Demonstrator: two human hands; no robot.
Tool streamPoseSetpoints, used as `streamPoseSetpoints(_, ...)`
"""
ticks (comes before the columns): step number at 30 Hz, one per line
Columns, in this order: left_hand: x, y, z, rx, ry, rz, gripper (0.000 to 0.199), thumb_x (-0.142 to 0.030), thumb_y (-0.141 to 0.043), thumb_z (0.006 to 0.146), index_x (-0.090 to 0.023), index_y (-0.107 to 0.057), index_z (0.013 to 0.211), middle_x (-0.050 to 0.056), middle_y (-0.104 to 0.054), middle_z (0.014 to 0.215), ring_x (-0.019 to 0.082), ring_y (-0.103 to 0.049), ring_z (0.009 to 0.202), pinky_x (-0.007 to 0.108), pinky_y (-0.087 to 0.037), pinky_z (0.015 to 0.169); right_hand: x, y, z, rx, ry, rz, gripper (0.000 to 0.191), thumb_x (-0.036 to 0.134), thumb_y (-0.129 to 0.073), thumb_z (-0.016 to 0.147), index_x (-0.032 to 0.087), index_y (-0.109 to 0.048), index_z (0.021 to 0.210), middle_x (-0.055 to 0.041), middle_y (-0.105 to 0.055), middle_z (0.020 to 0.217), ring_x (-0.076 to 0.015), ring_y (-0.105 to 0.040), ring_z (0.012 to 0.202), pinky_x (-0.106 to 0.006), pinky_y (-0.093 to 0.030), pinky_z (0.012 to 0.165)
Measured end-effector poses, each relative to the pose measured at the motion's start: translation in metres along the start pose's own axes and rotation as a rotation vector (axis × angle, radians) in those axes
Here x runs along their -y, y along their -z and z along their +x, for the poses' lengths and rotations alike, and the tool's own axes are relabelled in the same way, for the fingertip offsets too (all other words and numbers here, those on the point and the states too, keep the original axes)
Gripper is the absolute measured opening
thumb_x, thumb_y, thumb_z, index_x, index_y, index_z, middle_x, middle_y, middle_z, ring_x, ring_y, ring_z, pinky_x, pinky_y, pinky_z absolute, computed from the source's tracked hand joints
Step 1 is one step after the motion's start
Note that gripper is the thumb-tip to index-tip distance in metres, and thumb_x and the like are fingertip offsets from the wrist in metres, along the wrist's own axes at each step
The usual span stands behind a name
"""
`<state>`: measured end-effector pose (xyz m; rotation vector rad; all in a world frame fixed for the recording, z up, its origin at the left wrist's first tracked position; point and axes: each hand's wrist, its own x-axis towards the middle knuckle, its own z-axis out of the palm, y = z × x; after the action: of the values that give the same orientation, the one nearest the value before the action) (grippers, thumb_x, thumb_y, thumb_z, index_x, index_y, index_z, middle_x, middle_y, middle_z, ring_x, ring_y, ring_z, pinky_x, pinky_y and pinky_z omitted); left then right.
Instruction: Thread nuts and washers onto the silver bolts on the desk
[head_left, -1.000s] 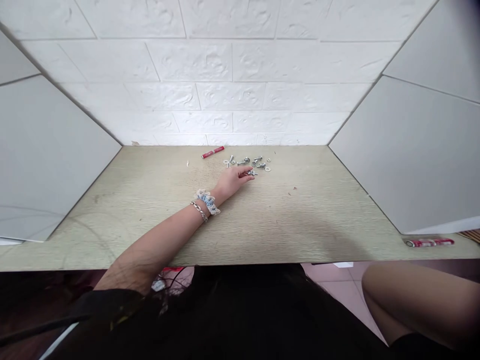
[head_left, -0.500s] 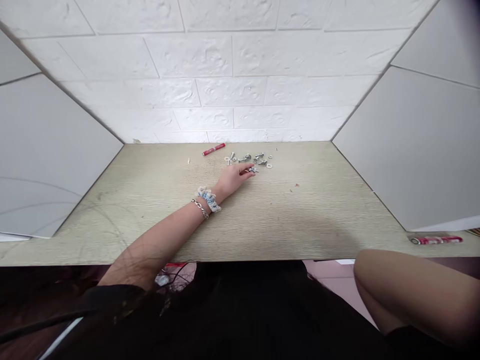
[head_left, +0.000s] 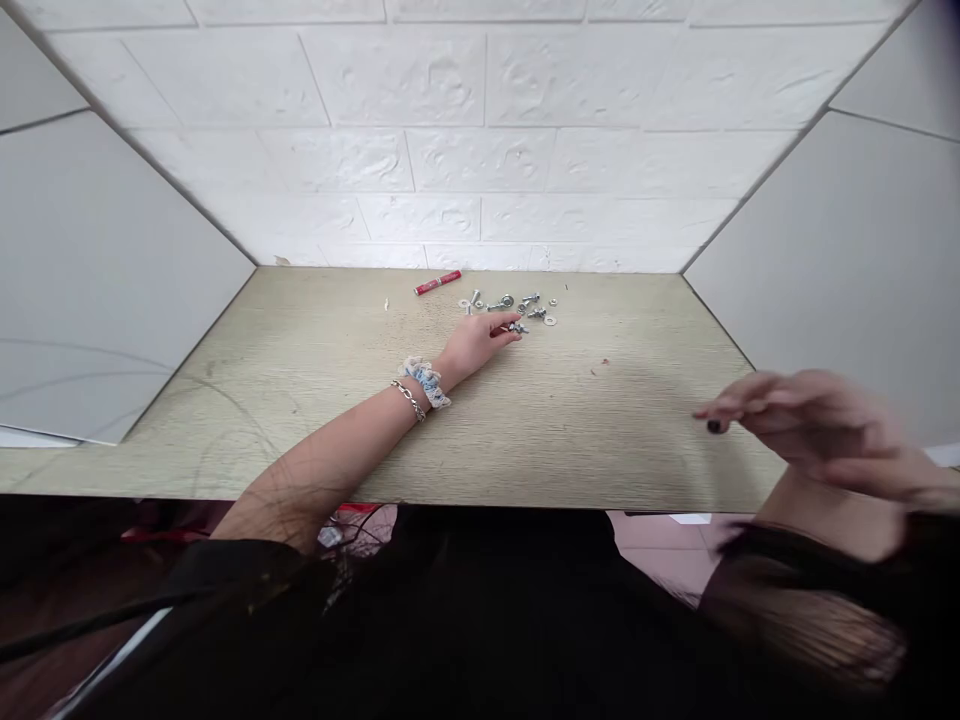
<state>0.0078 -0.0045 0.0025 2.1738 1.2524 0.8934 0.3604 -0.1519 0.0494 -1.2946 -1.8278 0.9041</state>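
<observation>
My left hand [head_left: 484, 338] rests on the wooden table, its thumb and fingers pinched on a small metal bolt [head_left: 518, 328]. A scrunchie and a chain bracelet circle that wrist. Just beyond the fingers lie several loose bolts, nuts and washers, among them a bolt with a round head [head_left: 506, 301] and a flat washer [head_left: 550, 321]. My right hand [head_left: 817, 420] is in the air over the table's right front part, blurred, with fingers stretched to the left and a dark nail showing. Nothing shows in it.
A red marker-like tube [head_left: 438, 283] lies behind the hardware, near the white brick wall [head_left: 450, 160]. Grey panels stand at the left [head_left: 97, 270] and right [head_left: 847, 260]. The front edge of the table [head_left: 487, 490] runs along my body.
My right hand has come into view from the right, above the table. The view has shifted slightly. My left hand stays by the hardware with the bolt in its fingers.
</observation>
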Motion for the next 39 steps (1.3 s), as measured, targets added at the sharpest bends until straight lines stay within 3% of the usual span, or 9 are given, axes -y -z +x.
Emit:
streamPoseSetpoints(2, 0.000, 0.000, 0.000, 0.001, -0.005, -0.004, 0.028, -0.023, -0.067, 0.085, -0.019, -0.070, 0.112, 0.003, -0.073, 0.097, 0.014, -0.064, 0.083, 0.026, -0.049, 0.082, -0.005, 0.003, 0.005, 0.173, -0.111, 0.166, 0.034, 0.056, -0.074, 0.069, 0.041, -0.068, 0.100, -0.0137, -0.067, 0.095, -0.0243, -0.065, 0.088, -0.045, -0.050, 0.075)
streamPoseSetpoints(6, 0.001, -0.001, 0.000, -0.007, 0.000, -0.025, 0.028, -0.023, -0.068, 0.084, -0.019, -0.070, 0.112, 0.002, -0.073, 0.094, 0.013, -0.063, 0.081, 0.026, -0.049, 0.081, 0.006, -0.021, 0.047, 0.164, -0.305, 0.009, 0.032, 0.052, -0.067, 0.078, 0.029, -0.067, 0.100, -0.0094, -0.065, 0.100, -0.0168, -0.059, 0.078, -0.039, -0.050, 0.078)
streamPoseSetpoints(10, 0.002, -0.003, 0.000, -0.036, 0.012, -0.059, 0.029, -0.023, -0.070, 0.082, -0.018, -0.070, 0.110, 0.002, -0.073, 0.093, 0.012, -0.064, 0.079, 0.026, -0.051, 0.080, 0.027, -0.077, 0.099, 0.168, -0.258, 0.020, 0.040, 0.047, -0.061, 0.083, 0.023, -0.062, 0.115, -0.0063, -0.064, 0.098, -0.0129, -0.057, 0.071, -0.033, -0.050, 0.071)
streamPoseSetpoints(13, 0.003, -0.004, 0.001, -0.034, 0.020, -0.110, 0.030, -0.024, -0.071, 0.082, -0.018, -0.069, 0.111, 0.003, -0.074, 0.095, 0.013, -0.066, 0.083, 0.026, -0.052, 0.082, 0.031, -0.115, 0.130, 0.041, -0.210, 0.099, 0.047, 0.036, -0.061, 0.082, 0.023, -0.055, 0.126, -0.0065, -0.062, 0.108, -0.0125, -0.060, 0.073, -0.029, -0.050, 0.064)
streamPoseSetpoints(18, 0.006, -0.006, 0.002, -0.044, 0.056, -0.178, 0.029, -0.023, -0.071, 0.082, -0.017, -0.068, 0.110, 0.005, -0.073, 0.102, 0.015, -0.069, 0.089, 0.027, -0.053, 0.086, 0.016, -0.151, 0.165, -0.069, -0.133, 0.249, 0.022, 0.028, -0.063, 0.077, 0.016, -0.063, 0.096, -0.0039, -0.064, 0.088, -0.0093, -0.055, 0.063, -0.027, -0.050, 0.062)
streamPoseSetpoints(21, 0.007, -0.004, 0.004, -0.057, 0.107, -0.196, 0.027, -0.022, -0.071, 0.082, -0.016, -0.069, 0.108, 0.005, -0.074, 0.101, 0.016, -0.069, 0.092, 0.028, -0.053, 0.088, 0.004, -0.162, 0.178, -0.059, -0.097, 0.313, 0.020, 0.029, -0.065, 0.074, 0.017, -0.062, 0.089, -0.0022, -0.064, 0.078, -0.0100, -0.054, 0.062, -0.028, -0.051, 0.062)
streamPoseSetpoints(26, 0.008, 0.001, 0.006, -0.057, 0.172, -0.189, 0.027, -0.020, -0.071, 0.081, -0.017, -0.069, 0.108, 0.005, -0.075, 0.099, 0.017, -0.069, 0.093, 0.030, -0.053, 0.089, -0.009, -0.173, 0.186, -0.070, 0.032, 0.276, 0.033, 0.029, -0.061, 0.076, 0.019, -0.063, 0.108, -0.0026, -0.067, 0.089, -0.0116, -0.056, 0.065, -0.029, -0.050, 0.063)
streamPoseSetpoints(35, 0.007, -0.001, 0.001, 0.006, 0.088, -0.171, 0.024, -0.017, -0.069, 0.082, -0.020, -0.070, 0.105, 0.003, -0.074, 0.102, 0.016, -0.069, 0.094, 0.030, -0.053, 0.091, -0.004, -0.167, 0.179, -0.065, 0.017, 0.152, 0.022, 0.037, -0.051, 0.085, 0.018, -0.060, 0.081, -0.0017, -0.063, 0.072, -0.0141, -0.055, 0.064, -0.030, -0.046, 0.067)
streamPoseSetpoints(39, 0.006, -0.001, 0.002, -0.019, 0.100, -0.193, 0.024, -0.016, -0.069, 0.081, -0.018, -0.068, 0.106, 0.004, -0.074, 0.101, 0.016, -0.069, 0.092, 0.030, -0.054, 0.089, -0.005, -0.168, 0.179, -0.043, 0.023, 0.184, 0.024, 0.037, -0.053, 0.082, 0.019, -0.061, 0.095, -0.0016, -0.065, 0.079, -0.0143, -0.056, 0.068, -0.031, -0.045, 0.071)
